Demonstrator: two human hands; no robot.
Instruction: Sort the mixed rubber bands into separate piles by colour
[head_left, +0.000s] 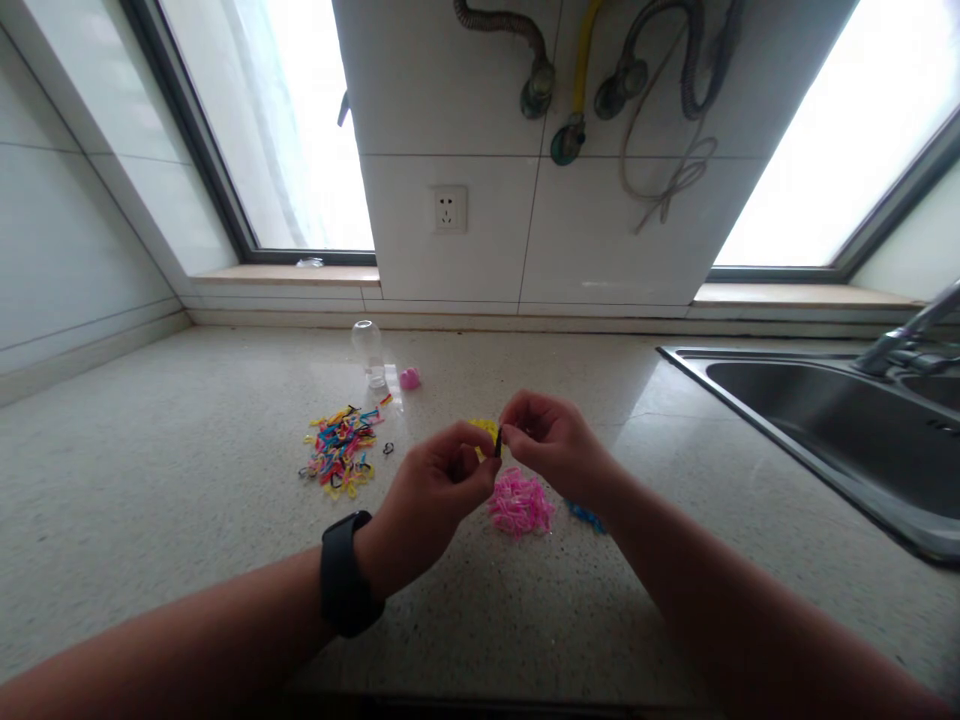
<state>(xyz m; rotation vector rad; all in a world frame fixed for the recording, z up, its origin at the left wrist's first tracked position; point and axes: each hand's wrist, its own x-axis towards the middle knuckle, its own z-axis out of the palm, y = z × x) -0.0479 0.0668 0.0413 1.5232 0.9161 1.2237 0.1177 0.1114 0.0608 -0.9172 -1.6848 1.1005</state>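
Note:
Over the countertop, my left hand (439,485) and my right hand (555,440) meet, fingertips pinched on a small black elastic band (498,443). Just below them lies a heap of pink elastic bands (520,503). Yellow bands (484,428) show behind my fingers, partly covered. Blue bands (585,516) peek out from under my right forearm. To the left is a mixed heap of colourful bands (341,448), with one loose dark band (388,448) beside it.
A clear plastic bottle (367,350) stands behind the mixed heap, next to a pink cap (409,378). On the right, a steel sink (840,420) with a faucet (904,340) is set into the counter. A tiled wall with a socket (450,209) and pipes rises behind.

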